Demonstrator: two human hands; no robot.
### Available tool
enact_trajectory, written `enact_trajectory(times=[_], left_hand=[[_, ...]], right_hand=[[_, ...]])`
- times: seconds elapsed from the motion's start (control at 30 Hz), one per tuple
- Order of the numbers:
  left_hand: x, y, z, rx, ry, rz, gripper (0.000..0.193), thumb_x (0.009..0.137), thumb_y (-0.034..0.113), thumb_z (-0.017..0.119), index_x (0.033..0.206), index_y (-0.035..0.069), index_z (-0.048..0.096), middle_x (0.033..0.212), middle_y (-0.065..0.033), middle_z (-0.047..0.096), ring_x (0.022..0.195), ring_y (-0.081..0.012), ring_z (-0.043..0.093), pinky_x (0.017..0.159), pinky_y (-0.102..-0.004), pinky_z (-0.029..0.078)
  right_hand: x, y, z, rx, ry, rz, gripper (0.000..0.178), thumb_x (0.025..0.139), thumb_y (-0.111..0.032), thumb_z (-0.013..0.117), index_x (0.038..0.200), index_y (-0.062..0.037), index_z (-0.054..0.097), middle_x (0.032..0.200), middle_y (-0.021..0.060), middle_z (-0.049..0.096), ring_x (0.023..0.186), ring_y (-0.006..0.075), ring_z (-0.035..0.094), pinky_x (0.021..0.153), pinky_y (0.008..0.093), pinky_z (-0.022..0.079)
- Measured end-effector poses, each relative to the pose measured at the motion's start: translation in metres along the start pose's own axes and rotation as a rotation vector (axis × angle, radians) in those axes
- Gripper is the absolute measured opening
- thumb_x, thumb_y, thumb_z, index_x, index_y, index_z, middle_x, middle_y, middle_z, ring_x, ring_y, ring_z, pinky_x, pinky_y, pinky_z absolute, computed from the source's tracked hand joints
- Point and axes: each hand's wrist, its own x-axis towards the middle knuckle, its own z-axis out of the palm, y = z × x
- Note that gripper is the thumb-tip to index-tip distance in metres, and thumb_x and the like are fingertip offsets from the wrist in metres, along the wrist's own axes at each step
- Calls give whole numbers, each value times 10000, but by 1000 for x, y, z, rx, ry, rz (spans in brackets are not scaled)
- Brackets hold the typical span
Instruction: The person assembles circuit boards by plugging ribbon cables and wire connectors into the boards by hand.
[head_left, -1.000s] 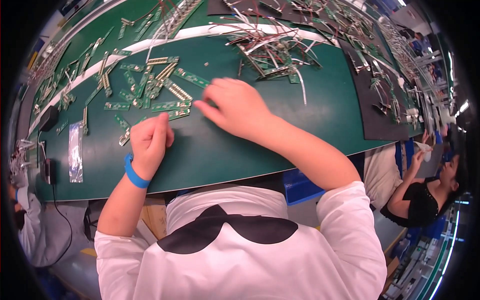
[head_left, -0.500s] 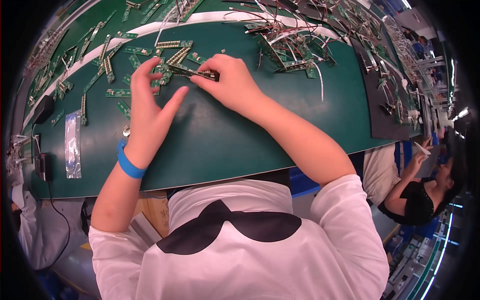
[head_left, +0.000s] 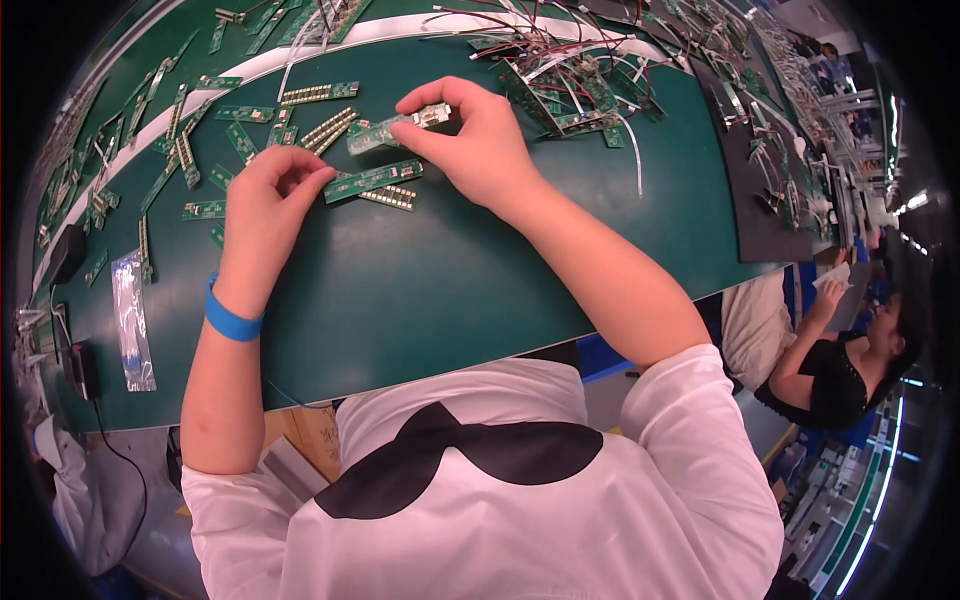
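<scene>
My right hand (head_left: 478, 142) pinches a narrow circuit board (head_left: 372, 138) between thumb and fingers, raised over the green table. The board is smeared by motion, and a pale connector shows at its right end. My left hand (head_left: 268, 205), with a blue wristband (head_left: 232, 318), is closed at the near left end of a second green circuit board (head_left: 385, 178); its fingertips are partly hidden. Under that board, a strip with a row of pale components (head_left: 398, 198) sticks out. Another such strip (head_left: 328, 130) lies just beyond my hands.
Many loose circuit boards (head_left: 205, 210) lie scattered to the left. A tangled pile of wired boards (head_left: 575, 95) is at the back right, beside a black mat (head_left: 765, 225). A clear plastic sleeve (head_left: 130, 320) and a black adapter (head_left: 78, 368) lie at left. A person (head_left: 830, 370) sits at right.
My left hand, spread before, has closed and moved down and left to the lower board. My right hand has moved up and right with its board, apart from the left.
</scene>
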Motion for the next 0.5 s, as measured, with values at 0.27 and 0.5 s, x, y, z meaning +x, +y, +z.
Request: enact_trajectory(times=[0.27,0.5], left_hand=[[-11,25,2,-591,-2,-48,122,844,84,624,942,12,627,815,-13,613,739,-71,561,681,-207,448],[-41,47,18,-605,-396,-235,105,830,79,642,814,-24,638,698,-63,635,592,-85,590,537,-195,451]], right_hand=[[-25,-38,-13,421,-206,216,246,723,-111,732,907,-7,607,750,6,600,630,46,541,560,200,429],[-47,-37,5,708,-375,388,212,825,-47,642,1013,42,596,844,73,632,804,119,611,696,248,506]])
